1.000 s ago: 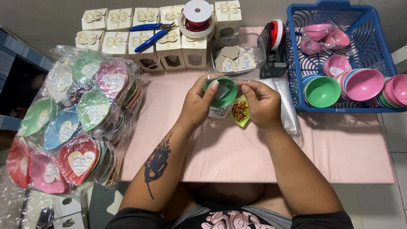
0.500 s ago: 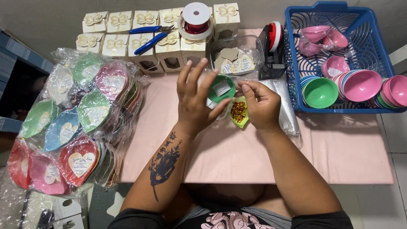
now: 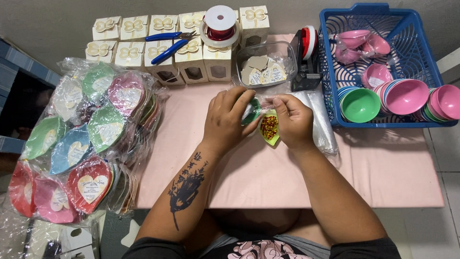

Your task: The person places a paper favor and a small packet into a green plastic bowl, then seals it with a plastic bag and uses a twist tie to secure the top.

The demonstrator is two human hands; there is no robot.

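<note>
1. The left hand [image 3: 229, 120] is curled shut round a small dark green bowl [image 3: 251, 111], held just above the middle of the pink worktop [image 3: 268, 177]; only a sliver of the bowl shows between the fingers and the thumb.
2. The right hand [image 3: 292, 120] is closed too, its fingertips pinching a clear plastic wrapper [image 3: 274, 100] at the bowl's rim — the two hands meet there, touching.
3. Just under the right hand's thumb sits a light green leaf-shaped dish [image 3: 269, 129] filled with red and gold bits; whether the hand bears it or it rests on the worktop cannot be told.
4. A sheet of clear plastic bags [image 3: 320, 120] lies on the worktop just right of the right hand.
5. Beyond the hands stands a clear plastic tub [image 3: 287, 52] holding heart-shaped paper tags, with a tape dispenser [image 3: 306, 52] beside it.
6. Along the far edge runs a row of cream gift boxes [image 3: 165, 36]; blue-handled pliers [image 3: 167, 43] lie across them and a spool of red ribbon [image 3: 219, 24] sits on top.
7. At the right, a blue plastic basket [image 3: 417, 38] holds stacked small bowls — green, pink and blue.
8. At the left, a heap of wrapped heart-shaped dishes [image 3: 91, 144] in many colours spills past the worktop's edge.
</note>
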